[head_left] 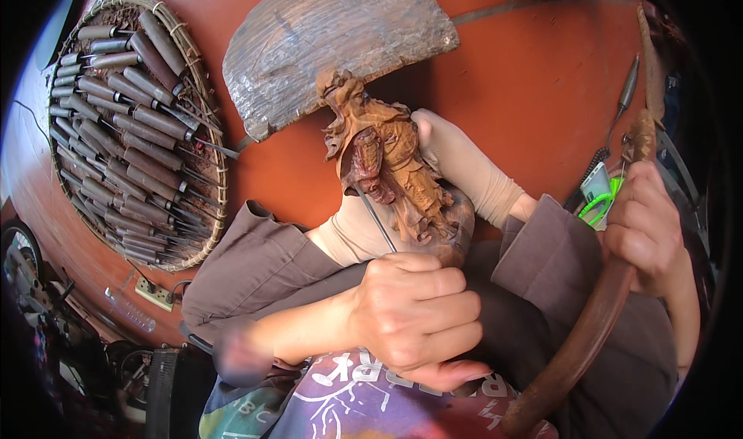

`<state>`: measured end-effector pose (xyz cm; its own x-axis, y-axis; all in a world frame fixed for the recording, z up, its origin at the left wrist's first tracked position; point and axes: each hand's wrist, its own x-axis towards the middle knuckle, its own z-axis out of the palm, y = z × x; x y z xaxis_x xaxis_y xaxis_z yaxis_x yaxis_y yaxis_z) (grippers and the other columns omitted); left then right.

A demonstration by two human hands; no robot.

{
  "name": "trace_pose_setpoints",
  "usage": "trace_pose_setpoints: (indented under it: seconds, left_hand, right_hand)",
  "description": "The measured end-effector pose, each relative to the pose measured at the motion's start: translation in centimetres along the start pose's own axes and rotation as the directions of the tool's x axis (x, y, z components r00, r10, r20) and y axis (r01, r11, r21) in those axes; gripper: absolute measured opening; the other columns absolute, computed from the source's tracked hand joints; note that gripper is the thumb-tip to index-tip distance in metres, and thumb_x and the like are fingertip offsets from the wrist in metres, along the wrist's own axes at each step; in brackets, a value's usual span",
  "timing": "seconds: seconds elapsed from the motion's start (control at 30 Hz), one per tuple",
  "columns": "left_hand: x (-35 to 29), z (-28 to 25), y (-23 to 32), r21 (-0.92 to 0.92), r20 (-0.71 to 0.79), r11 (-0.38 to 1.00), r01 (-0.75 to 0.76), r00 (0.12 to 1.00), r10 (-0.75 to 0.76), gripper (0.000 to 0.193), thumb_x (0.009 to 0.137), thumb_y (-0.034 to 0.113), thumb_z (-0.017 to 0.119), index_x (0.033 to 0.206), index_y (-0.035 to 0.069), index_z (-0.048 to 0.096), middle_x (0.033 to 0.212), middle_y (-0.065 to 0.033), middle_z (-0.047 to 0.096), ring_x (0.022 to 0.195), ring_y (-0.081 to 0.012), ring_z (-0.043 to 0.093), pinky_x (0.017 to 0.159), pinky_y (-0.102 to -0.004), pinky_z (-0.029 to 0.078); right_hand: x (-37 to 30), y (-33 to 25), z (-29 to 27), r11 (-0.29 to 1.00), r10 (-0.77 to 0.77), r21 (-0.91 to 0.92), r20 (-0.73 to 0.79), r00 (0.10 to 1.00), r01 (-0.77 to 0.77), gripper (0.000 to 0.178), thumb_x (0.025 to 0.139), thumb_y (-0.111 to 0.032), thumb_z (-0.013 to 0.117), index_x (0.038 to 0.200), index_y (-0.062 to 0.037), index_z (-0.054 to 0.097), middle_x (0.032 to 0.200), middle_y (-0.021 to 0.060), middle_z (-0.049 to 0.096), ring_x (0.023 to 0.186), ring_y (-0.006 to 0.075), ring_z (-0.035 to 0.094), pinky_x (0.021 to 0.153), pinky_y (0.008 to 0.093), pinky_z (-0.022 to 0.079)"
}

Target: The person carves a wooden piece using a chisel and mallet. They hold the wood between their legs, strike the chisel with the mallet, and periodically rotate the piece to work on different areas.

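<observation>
A brown wooden carving with a deeply cut figure stands tilted between my sock-covered feet. My left hand is closed round a carving chisel; its handle is hidden in the fist. The thin metal shaft runs up to the carving's lower left side, where the tip seems to touch the wood. At the right, my right hand grips a long, curved wooden stick near its upper part. The stick's lower end reaches toward my lap, apart from the chisel.
On the left, an oval woven basket holds several wooden-handled chisels. A thick, rough wooden slab lies beyond the carving on the reddish floor. A power strip sits below the basket. A corded pen-like tool lies at the far right.
</observation>
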<state>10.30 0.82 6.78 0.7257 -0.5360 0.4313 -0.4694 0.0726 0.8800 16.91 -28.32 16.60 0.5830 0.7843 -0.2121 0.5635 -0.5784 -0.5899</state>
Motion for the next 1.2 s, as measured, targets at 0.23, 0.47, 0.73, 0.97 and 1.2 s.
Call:
trace_pose_setpoints:
  seconds: [0.23,0.47,0.73,0.97,1.2]
  left_hand:
    - [-0.5,-0.9,-0.9,-0.154,0.057,0.987,-0.048,0.997,0.058,0.040,0.092,0.037,0.056,0.059,0.015,0.053,0.058,0.0031,0.044,0.047,-0.0112,0.041,0.041,-0.0256,0.027]
    - [-0.9,-0.4,-1.6,-0.166,0.018,0.984,-0.068,0.997,0.072,0.042,0.092,0.035,0.053,0.056,0.013,0.050,0.056,0.0023,0.041,0.045,-0.0118,0.040,0.040,-0.0267,0.026]
    - [-1.2,0.3,-2.1,-0.157,-0.026,0.983,-0.094,0.995,0.091,0.043,0.092,0.034,0.052,0.056,0.012,0.048,0.057,0.0014,0.043,0.045,-0.0134,0.042,0.041,-0.0280,0.028]
    - [-2.1,1.3,-2.5,-0.138,-0.100,0.984,-0.116,0.990,0.103,0.043,0.092,0.035,0.051,0.055,0.013,0.047,0.056,0.0014,0.043,0.045,-0.0135,0.041,0.041,-0.0280,0.028]
    - [-2.6,1.3,-2.8,-0.140,-0.114,0.980,-0.144,0.985,0.128,0.044,0.093,0.035,0.050,0.055,0.013,0.047,0.056,0.0018,0.041,0.044,-0.0135,0.041,0.040,-0.0284,0.026]
  right_hand:
    - [0.8,-0.9,0.3,0.983,-0.082,-0.168,-0.040,0.996,0.074,0.031,0.049,-0.029,0.055,0.070,-0.0063,0.054,0.063,0.0042,0.047,0.054,0.0221,0.047,0.054,0.0357,0.037]
    - [1.7,-1.5,0.6,0.971,-0.148,-0.201,-0.068,0.987,0.131,0.036,0.044,-0.027,0.050,0.072,-0.0046,0.055,0.063,0.0056,0.049,0.051,0.0214,0.047,0.046,0.0332,0.033]
    - [1.5,-1.9,0.6,0.976,-0.122,-0.182,-0.004,0.992,0.119,0.037,0.044,-0.025,0.050,0.073,-0.0029,0.057,0.065,0.0072,0.051,0.053,0.0221,0.049,0.046,0.0338,0.032]
    - [1.3,-1.8,0.0,0.983,-0.097,-0.146,0.083,0.992,0.109,0.035,0.048,-0.018,0.059,0.078,0.0003,0.059,0.066,0.0086,0.051,0.056,0.0240,0.050,0.050,0.0368,0.036]
    - [1.1,-2.0,-0.5,0.990,-0.053,-0.121,0.150,0.987,0.072,0.033,0.054,-0.005,0.076,0.078,0.0016,0.053,0.067,0.0106,0.051,0.059,0.0267,0.051,0.055,0.0409,0.042]
